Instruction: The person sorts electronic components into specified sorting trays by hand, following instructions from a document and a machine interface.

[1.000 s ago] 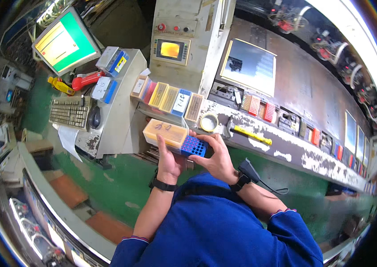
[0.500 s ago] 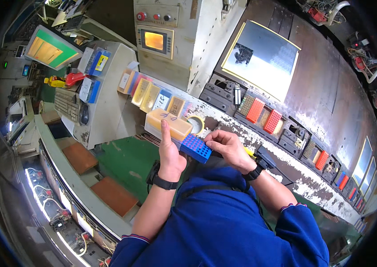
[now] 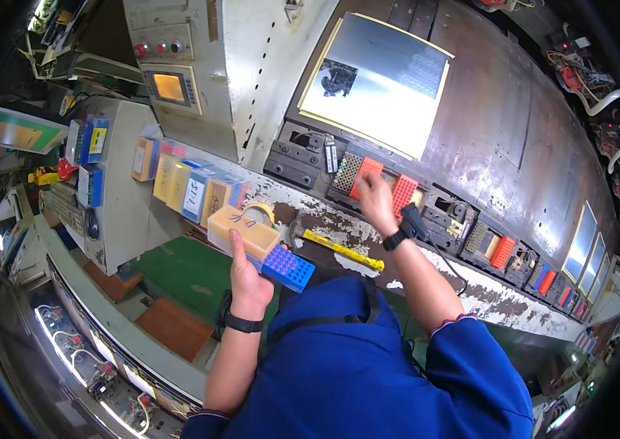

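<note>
Clock positions are read from the centre of the head view. The machine bed [image 3: 485,124], brown and worn, extends at 2 o'clock. A control cabinet [image 3: 215,88] stands at 11 o'clock. A chipped white ledge [image 3: 489,296] runs along the bed's near edge. A shiny metal sheet [image 3: 386,88] with yellow edging lies on the bed, at 1 o'clock. A row of boxes [image 3: 191,192] stands at half past nine. A yellow-handled hammer [image 3: 343,250] rests on the ledge at half past four. The tan-topped box [image 3: 244,230], near 9 o'clock, is held in the left hand [image 3: 251,285], thumb along its side. The right hand [image 3: 376,201], between 2 and 3 o'clock, is at a red perforated block [image 3: 370,168]; its fingertips are obscured, grip undetermined. The blue perforated block [image 3: 288,268], at 7 o'clock, adjoins the box's end; seating undetermined. A tape roll [image 3: 272,214] sits beyond the box.
</note>
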Demonstrator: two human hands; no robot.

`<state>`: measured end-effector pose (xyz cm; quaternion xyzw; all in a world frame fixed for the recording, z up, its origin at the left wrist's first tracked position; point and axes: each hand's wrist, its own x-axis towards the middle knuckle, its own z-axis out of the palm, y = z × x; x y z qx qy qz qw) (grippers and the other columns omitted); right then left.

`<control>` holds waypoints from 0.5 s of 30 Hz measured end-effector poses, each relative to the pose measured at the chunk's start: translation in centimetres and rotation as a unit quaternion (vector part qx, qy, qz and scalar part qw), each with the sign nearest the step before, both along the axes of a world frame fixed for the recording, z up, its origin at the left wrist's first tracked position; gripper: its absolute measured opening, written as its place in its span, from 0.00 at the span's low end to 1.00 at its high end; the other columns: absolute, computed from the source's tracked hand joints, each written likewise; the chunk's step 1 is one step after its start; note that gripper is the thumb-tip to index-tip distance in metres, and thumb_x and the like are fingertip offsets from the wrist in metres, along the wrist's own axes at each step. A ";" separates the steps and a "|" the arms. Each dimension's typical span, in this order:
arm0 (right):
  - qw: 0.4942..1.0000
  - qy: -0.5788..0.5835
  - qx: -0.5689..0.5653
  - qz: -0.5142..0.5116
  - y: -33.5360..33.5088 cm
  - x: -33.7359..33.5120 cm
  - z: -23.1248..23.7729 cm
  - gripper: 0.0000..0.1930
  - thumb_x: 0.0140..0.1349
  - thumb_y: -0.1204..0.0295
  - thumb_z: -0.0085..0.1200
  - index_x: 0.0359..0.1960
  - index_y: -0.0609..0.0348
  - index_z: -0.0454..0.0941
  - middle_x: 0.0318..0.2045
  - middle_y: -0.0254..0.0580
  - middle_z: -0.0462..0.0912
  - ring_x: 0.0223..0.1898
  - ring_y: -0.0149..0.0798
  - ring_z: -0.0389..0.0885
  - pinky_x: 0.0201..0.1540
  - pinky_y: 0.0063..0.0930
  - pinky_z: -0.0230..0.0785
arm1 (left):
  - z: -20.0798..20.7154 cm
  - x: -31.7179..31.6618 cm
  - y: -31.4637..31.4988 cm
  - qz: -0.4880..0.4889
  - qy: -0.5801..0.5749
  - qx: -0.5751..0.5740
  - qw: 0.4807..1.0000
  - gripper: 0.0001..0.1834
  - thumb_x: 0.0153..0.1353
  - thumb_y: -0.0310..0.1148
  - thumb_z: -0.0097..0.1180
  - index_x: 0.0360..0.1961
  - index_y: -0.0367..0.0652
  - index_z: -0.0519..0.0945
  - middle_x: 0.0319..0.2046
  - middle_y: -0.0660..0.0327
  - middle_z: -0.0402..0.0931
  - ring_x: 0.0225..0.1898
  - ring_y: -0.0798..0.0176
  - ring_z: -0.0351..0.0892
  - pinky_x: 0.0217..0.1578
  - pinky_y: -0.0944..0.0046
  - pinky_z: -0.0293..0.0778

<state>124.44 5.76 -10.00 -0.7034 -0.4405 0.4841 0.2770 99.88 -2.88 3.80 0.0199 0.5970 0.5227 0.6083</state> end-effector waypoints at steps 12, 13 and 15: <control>0.981 -0.152 0.115 0.022 6.0 2.5 -7.6 0.08 0.63 0.70 0.62 0.39 0.61 0.80 0.31 0.52 0.87 0.34 0.53 0.86 0.41 0.43 0.77 | -1.3 0.3 0.0 0.021 -0.006 -0.019 1.000 0.41 0.70 0.70 0.47 0.71 0.51 0.64 0.55 0.58 0.74 0.50 0.57 0.78 0.50 0.49 0.80; 0.978 -0.159 0.131 0.034 5.9 2.4 -7.5 0.08 0.63 0.70 0.62 0.40 0.61 0.80 0.32 0.53 0.87 0.34 0.56 0.86 0.42 0.46 0.77 | -1.2 0.3 0.1 0.030 0.004 -0.026 0.999 0.41 0.69 0.70 0.47 0.71 0.51 0.64 0.55 0.58 0.74 0.50 0.57 0.78 0.51 0.48 0.79; 0.972 -0.180 0.135 0.066 6.0 2.1 -7.3 0.08 0.64 0.70 0.61 0.40 0.61 0.80 0.33 0.54 0.87 0.36 0.57 0.86 0.42 0.47 0.77 | -1.4 0.1 0.2 0.040 0.014 -0.035 0.998 0.41 0.69 0.70 0.47 0.71 0.51 0.65 0.54 0.59 0.74 0.50 0.56 0.77 0.51 0.48 0.79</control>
